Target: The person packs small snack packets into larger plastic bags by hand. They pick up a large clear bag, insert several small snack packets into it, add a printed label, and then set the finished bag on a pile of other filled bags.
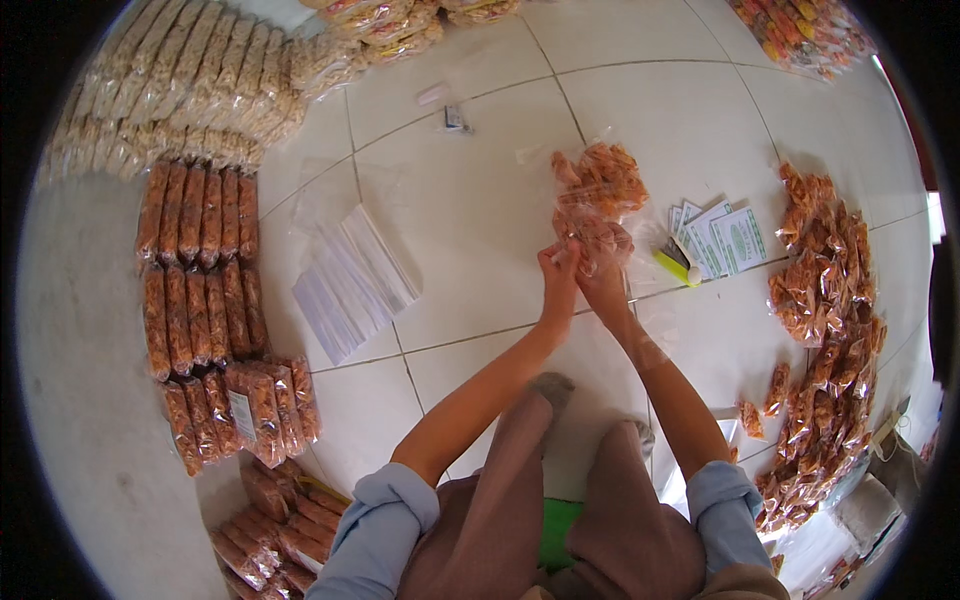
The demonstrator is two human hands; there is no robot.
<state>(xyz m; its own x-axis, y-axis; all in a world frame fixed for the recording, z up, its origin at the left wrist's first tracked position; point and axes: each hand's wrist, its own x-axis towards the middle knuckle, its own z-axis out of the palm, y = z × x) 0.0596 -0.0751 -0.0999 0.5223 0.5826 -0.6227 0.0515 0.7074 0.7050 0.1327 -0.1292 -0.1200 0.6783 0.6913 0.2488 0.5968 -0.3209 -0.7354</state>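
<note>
Orange-brown snack pieces in clear plastic packaging (604, 180) lie on the tiled floor just beyond my hands. With fingers and thumb together, my left hand (559, 266) pinches the clear plastic near its edge. Close beside it, my right hand (604, 255) is curled, and loose clear film (656, 349) covers it and reaches down over the wrist. Glare and folds in the film hide what the right fingers hold. To the right of my hands lie a yellow-green handled tool (677, 264), perhaps a stapler, and several fanned printed cards (724, 236).
Flat clear plastic bags (356, 285) lie left. Rows of packed brown snacks (202, 277) stand farther left, below stacked pale snack packs (195, 75). A long pile of orange snack packets (825, 322) lines the right side. A small blue-and-white box (454, 118) lies ahead.
</note>
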